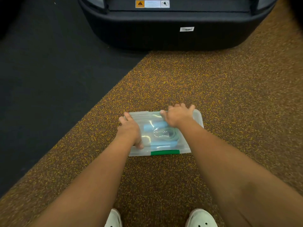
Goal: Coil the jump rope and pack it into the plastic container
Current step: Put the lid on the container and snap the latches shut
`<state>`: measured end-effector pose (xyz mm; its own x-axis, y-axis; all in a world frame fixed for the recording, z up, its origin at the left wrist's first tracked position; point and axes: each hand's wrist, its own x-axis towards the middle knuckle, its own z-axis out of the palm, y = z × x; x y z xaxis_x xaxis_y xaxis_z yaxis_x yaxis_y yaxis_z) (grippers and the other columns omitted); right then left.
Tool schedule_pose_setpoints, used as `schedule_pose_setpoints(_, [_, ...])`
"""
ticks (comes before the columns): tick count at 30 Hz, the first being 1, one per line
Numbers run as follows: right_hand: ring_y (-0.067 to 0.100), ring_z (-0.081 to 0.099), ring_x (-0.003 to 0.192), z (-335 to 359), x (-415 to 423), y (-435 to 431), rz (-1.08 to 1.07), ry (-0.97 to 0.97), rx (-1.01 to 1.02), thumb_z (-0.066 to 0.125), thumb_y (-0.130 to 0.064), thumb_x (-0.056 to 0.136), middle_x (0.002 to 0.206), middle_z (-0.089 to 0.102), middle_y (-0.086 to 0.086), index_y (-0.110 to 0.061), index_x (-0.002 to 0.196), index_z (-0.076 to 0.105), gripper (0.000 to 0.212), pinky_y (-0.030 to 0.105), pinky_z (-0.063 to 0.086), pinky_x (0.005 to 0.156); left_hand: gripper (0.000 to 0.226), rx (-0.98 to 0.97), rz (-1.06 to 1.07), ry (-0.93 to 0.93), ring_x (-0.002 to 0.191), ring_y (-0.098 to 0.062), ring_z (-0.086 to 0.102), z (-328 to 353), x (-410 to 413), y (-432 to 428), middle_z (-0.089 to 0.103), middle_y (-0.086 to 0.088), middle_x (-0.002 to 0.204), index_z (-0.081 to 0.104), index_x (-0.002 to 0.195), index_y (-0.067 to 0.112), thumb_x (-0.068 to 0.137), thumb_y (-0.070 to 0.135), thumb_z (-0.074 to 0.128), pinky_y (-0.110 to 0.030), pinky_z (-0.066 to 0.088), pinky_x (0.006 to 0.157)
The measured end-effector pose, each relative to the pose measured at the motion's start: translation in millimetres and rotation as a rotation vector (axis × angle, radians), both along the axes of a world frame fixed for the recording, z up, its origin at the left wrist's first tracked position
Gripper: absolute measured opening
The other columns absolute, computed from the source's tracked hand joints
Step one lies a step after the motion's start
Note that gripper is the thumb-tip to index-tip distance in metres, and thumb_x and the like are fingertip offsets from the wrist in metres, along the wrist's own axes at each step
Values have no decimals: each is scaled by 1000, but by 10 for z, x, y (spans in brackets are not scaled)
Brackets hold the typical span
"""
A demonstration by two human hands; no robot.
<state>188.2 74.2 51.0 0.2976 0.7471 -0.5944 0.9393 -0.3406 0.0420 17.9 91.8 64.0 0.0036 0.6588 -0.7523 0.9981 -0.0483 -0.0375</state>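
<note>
A clear plastic container [197, 117] with a lid on top sits on the speckled brown floor. A green latch [165, 152] shows on its near edge. Through the lid I see the coiled jump rope [165, 134], pale green cord with light blue handles. My left hand [129, 128] lies on the lid's left side, fingers wrapped over the left edge and thumb down near the front corner. My right hand [177, 116] presses on the far right part of the lid, fingers curled over the back rim.
A large black machine base [164, 33] with warning stickers stands just beyond the container. A black floor mat [49, 71] covers the left. My two white shoes [200, 218] show at the bottom edge.
</note>
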Motion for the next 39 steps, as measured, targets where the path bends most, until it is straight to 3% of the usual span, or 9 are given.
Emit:
schedule_pose_setpoints(5, [31, 35, 136, 23, 20, 75, -19, 46, -63, 16, -63, 93, 142, 48, 13, -16, 135, 44, 69, 64, 7, 110, 150, -6, -10, 21, 135, -43, 31, -1, 18, 16, -4, -24, 153, -26, 141, -2, 52, 26, 92, -45, 36, 105])
schedule_pose_setpoints(9, [32, 38, 132, 22, 34, 105, -86, 105, -50, 23, -66, 91, 137, 51, 14, -18, 131, 46, 66, 62, 11, 108, 151, -7, -8, 19, 135, -42, 31, -15, 17, 20, -2, -24, 152, -26, 141, -2, 51, 25, 92, -44, 36, 105])
schedule_pose_setpoints(13, [33, 36, 132, -4, 40, 113, -167, 149, -5, 35, -64, 89, 142, 42, 16, -22, 133, 46, 62, 59, 14, 109, 151, 0, -6, 10, 133, -42, 33, -27, 10, 18, 2, -23, 151, -25, 141, -2, 50, 24, 93, -44, 37, 105])
schedule_pose_setpoints(17, [29, 40, 128, -45, 39, 77, -208, 211, 104, 46, -55, 90, 136, 42, 10, -34, 130, 50, 46, 57, 14, 108, 152, -3, -11, 1, 134, -42, 31, -31, 2, 20, 0, -23, 151, -25, 141, -3, 49, 25, 93, -45, 36, 106])
schedule_pose_setpoints(22, [22, 43, 124, -93, 21, -10, -172, 308, 298, 56, -37, 91, 123, 57, -4, -33, 113, 61, 23, 54, 15, 108, 153, -3, -12, 11, 131, -41, 36, -30, 4, 20, 6, -21, 148, -25, 141, -2, 48, 27, 93, -43, 39, 103])
schedule_pose_setpoints(27, [22, 52, 118, -105, -19, -77, -61, 282, 359, 56, -25, 92, 124, 62, -4, -32, 126, 57, 34, 48, 25, 106, 153, 0, -8, 7, 129, -41, 38, -25, 1, 12, 10, -19, 145, -25, 141, -1, 48, 26, 93, -43, 40, 102])
schedule_pose_setpoints(31, [26, 60, 108, -108, -49, -47, 14, 194, 357, 55, -21, 93, 119, 64, 0, -30, 124, 59, 32, 49, 37, 101, 153, 3, -16, 10, 129, -40, 38, -27, -3, 8, 12, -19, 144, -25, 141, -1, 48, 27, 93, -43, 41, 101])
schedule_pose_setpoints(35, [28, 62, 102, -130, -81, -74, 9, 154, 392, 54, -13, 92, 112, 65, 2, -27, 117, 64, 31, 50, 36, 103, 154, 6, -18, 9, 128, -40, 39, -28, -8, 7, 12, -19, 144, -25, 141, -2, 47, 28, 93, -43, 41, 101])
schedule_pose_setpoints(39, [27, 59, 108, -155, -56, -98, 32, 169, 407, 53, -13, 93, 118, 65, 2, -27, 123, 62, 34, 51, 34, 106, 153, 7, -5, 0, 129, -41, 39, -21, -4, 13, 11, -19, 145, -26, 141, -1, 48, 26, 93, -43, 40, 102])
